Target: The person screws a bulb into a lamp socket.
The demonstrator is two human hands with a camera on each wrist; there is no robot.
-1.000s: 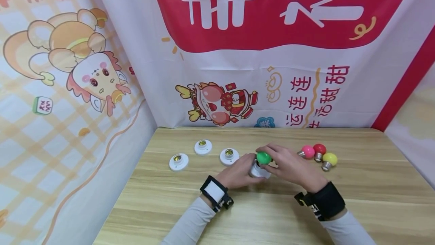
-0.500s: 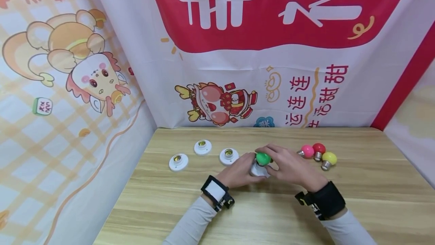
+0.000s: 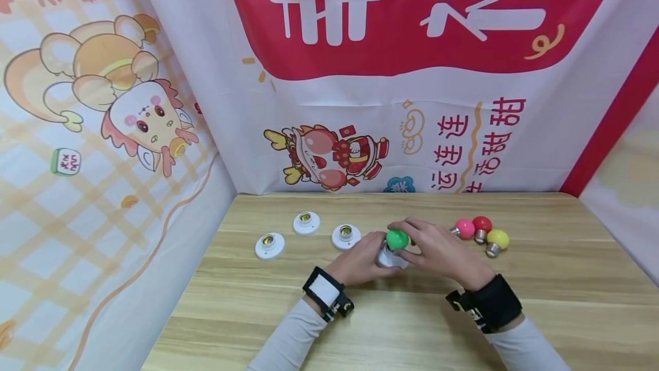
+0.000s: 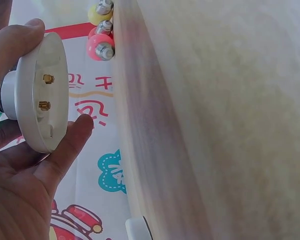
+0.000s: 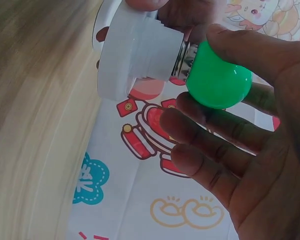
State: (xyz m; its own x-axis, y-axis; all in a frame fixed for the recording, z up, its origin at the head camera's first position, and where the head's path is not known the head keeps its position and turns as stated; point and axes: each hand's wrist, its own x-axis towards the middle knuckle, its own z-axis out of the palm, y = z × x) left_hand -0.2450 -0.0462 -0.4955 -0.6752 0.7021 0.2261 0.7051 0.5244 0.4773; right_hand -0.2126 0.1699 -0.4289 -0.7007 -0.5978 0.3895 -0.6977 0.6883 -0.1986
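My left hand [image 3: 362, 261] grips a white round lamp socket [image 5: 122, 55] by its base, tilted up off the table. In the left wrist view the underside of that lamp socket [image 4: 54, 95] shows, with two brass screws inside. My right hand [image 3: 432, 248] pinches a green light bulb [image 5: 217, 77] between thumb and fingers. The bulb's metal screw base sits at the mouth of the socket, with part of its thread still showing in the right wrist view. In the head view the green bulb [image 3: 397, 239] stands above the socket, between both hands.
To the left on the wooden table [image 3: 412, 325] lie three more white lamp sockets, one [image 3: 346, 236] close to my left hand. A pink bulb [image 3: 465, 228], a red bulb [image 3: 482, 224] and a yellow bulb [image 3: 497, 240] lie right of my right hand. A printed cloth [image 3: 329, 96] hangs behind.
Both hands stay in place around the bulb and socket. The green bulb shows slightly more of its top, and my right fingers have shifted a little on it.
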